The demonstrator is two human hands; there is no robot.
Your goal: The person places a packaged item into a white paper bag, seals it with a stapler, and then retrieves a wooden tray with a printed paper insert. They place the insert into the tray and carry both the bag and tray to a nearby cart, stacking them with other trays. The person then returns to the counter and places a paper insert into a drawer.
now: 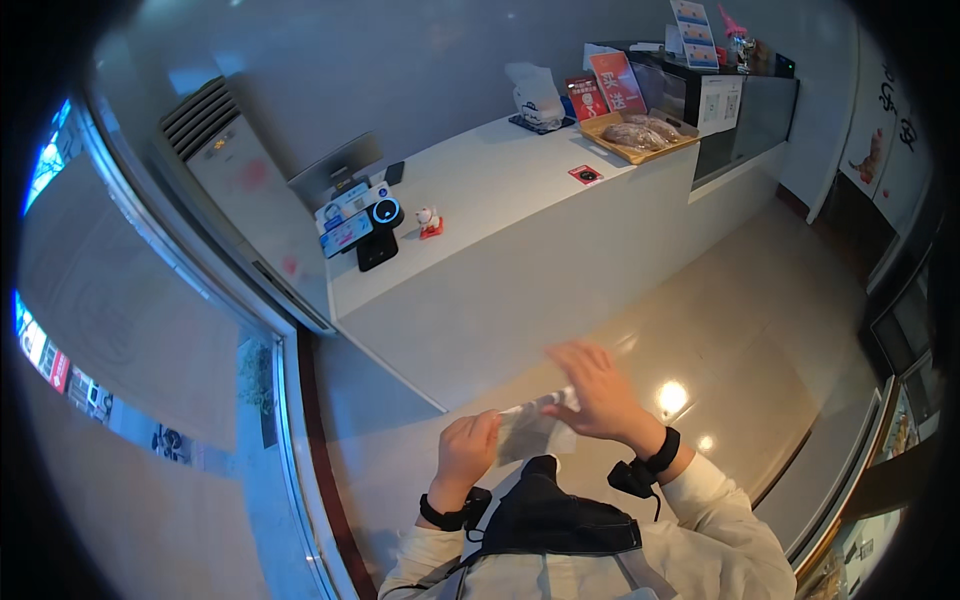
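A thin, whitish see-through sheet or bag (525, 432) stretches between my hands in front of my body; its exact kind cannot be made out. On its left edge my left hand (468, 450) is closed, gripping it with curled fingers. My right hand (600, 393) is at the other end, its fingers stretched out and slightly blurred, with the thumb against the upper right edge of the sheet. Black straps circle both wrists. Beneath the hands, a dark cloth piece (560, 510) of my clothing covers my front.
A white counter (480, 205) runs ahead, bearing a payment device (378, 245), a lucky cat figurine (429, 222), a tray (640, 152) of wrapped goods and a white bag (538, 97). Glass doors (290, 450) stand at left, a display case (870, 510) at lower right.
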